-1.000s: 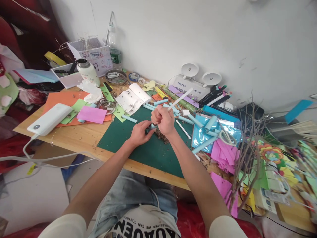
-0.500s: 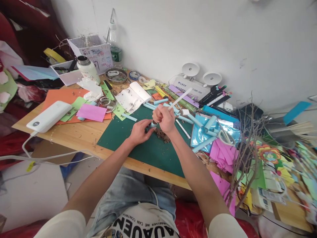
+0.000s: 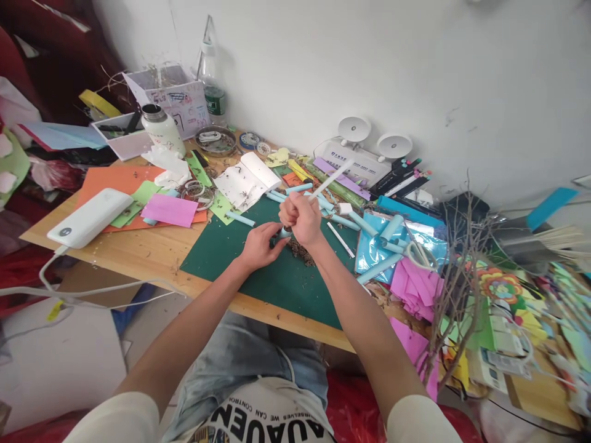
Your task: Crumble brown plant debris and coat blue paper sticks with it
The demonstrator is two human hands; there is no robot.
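Observation:
My left hand (image 3: pixel 262 245) is closed round a short light-blue paper tube (image 3: pixel 284 233), held over the green cutting mat (image 3: pixel 221 255). Beside and slightly above it, my right hand (image 3: pixel 302 216) is wrapped in a fist round a thin white stick (image 3: pixel 333 178), whose long end points up to the right. The stick's lower end is hidden by my fingers, near the mouth of the tube. A pile of brown crumbly bits (image 3: pixel 300 251) lies on the mat just under my right hand.
More light-blue paper tubes (image 3: pixel 344 222) lie behind and to the right, some on a blue plastic packet (image 3: pixel 369 249) with scissors (image 3: pixel 420 255). Dry twigs (image 3: pixel 462 271) stand at right. A white power bank (image 3: pixel 91 216), pink paper (image 3: pixel 170 210) and a bottle (image 3: pixel 164 130) are at left.
My right hand has shifted slightly down and left with the white stick, nearer the tube. My left hand keeps its hold on the tube. The whole view has moved a little.

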